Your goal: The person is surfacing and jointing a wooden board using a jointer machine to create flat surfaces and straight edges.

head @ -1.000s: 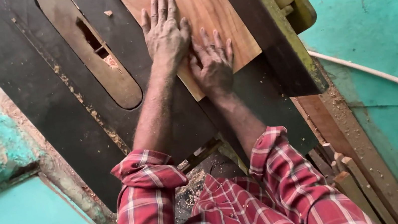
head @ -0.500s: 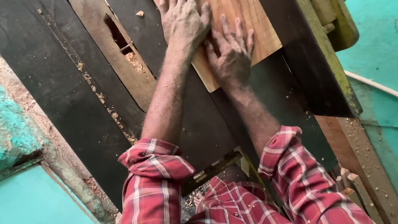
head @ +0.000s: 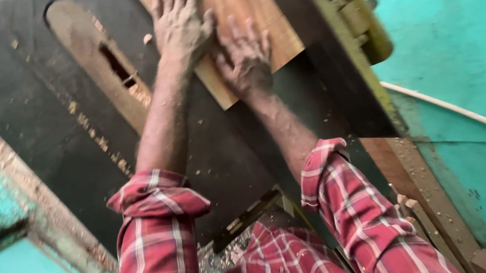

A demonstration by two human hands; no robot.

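Note:
A flat brown wooden board (head: pixel 279 27) lies on the black metal machine table (head: pixel 37 118), its right edge against an upright fence (head: pixel 339 63). My left hand (head: pixel 179 18) rests palm down on the board's left part, fingers spread and pointing away from me. Just behind it, near the board's near edge, my right hand (head: pixel 243 56) also presses flat on the wood with fingers apart. Both forearms are dusted with sawdust and come out of rolled red plaid sleeves.
A long oval insert with a dark slot (head: pixel 108 69) lies in the table left of my left arm, sawdust scattered around it. A yellow-green bracket (head: pixel 365 23) sits on the fence. Turquoise walls flank the machine, and a white cable (head: pixel 469 115) runs along the right one.
Both hands and the board have slid away from me along the fence. The view has tilted and closed in on the table.

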